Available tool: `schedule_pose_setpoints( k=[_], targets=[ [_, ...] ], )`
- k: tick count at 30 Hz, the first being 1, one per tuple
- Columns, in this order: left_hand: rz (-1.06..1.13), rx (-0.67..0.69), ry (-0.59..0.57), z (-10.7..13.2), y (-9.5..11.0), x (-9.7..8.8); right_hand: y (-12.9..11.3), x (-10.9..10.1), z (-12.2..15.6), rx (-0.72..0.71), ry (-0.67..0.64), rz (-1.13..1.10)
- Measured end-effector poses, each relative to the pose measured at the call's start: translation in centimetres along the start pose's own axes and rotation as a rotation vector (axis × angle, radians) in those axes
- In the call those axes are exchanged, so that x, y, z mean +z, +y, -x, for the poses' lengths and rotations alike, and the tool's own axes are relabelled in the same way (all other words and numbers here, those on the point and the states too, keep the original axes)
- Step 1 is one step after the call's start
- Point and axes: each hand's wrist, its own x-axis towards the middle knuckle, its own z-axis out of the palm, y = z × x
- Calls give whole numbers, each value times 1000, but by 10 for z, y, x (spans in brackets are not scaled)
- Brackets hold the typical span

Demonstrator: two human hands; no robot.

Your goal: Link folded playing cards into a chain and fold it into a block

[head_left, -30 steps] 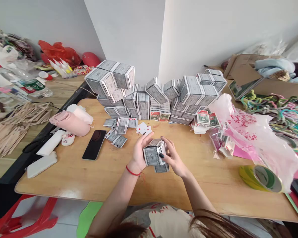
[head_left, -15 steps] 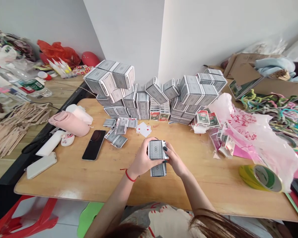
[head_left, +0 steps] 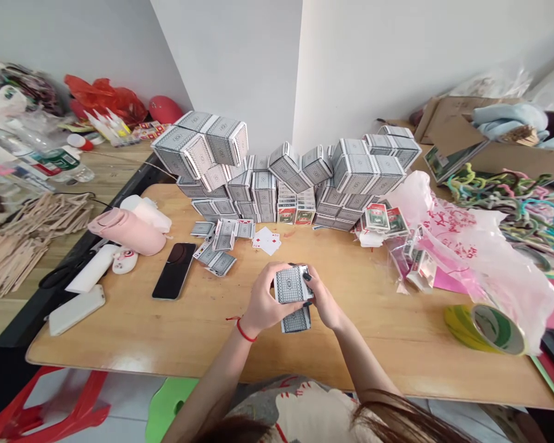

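Note:
Between both hands is a box folded from playing cards [head_left: 288,285], its patterned grey back facing up. My left hand [head_left: 264,301] grips its left side, thumb along the near edge. On the right side, my right hand [head_left: 322,300] has its fingers closed on the box, one dark-nailed finger on the top near a white edge. Just below, another card-back piece [head_left: 296,320] shows, partly covered by the box; whether the two are joined I cannot tell. Beyond my hands lie two loose diamond cards [head_left: 266,240] and a pile of folded cards [head_left: 220,246].
Stacked card boxes [head_left: 264,187] line the back of the table [head_left: 360,344]. At left are a black phone [head_left: 174,271], a pink bottle [head_left: 127,231] and a white power bank [head_left: 77,309]. Yellow tape [head_left: 484,329] and a plastic bag [head_left: 461,215] sit at right.
The held box has tilted a little and shifted slightly nearer to me, with both hands still around it. The piece beneath it shows less than before.

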Motion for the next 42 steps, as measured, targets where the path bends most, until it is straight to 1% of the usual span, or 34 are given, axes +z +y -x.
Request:
schedule_pose_setpoints(
  k=[4,8,12,15,19,23,26,32,42],
  targets=[
    [9,31,25,3,-6,-1,-6,0,1,-22,-8,79],
    [14,66,-5,5,-11,-2,-9,-1,0,-26,-29,125],
    [-77,89,-63,3,-3,-5,-7,-2,-2,-15,-3,131],
    [-197,62,-94,0,7,-7,-5,-1,-4,-20,31,134],
    [-264,70,-45,0,12,-6,-6,3,-4,-38,51,161],
    [-275,105,13,3,5,-3,-6,5,-4,-65,95,205],
    [-322,149,50,6,-2,0,-5,5,-4,-87,113,233],
    [-405,222,93,10,-9,1,-4,6,-5,-116,101,264],
    [-449,289,158,16,-16,3,-5,7,-3,-128,73,278]
  ],
)
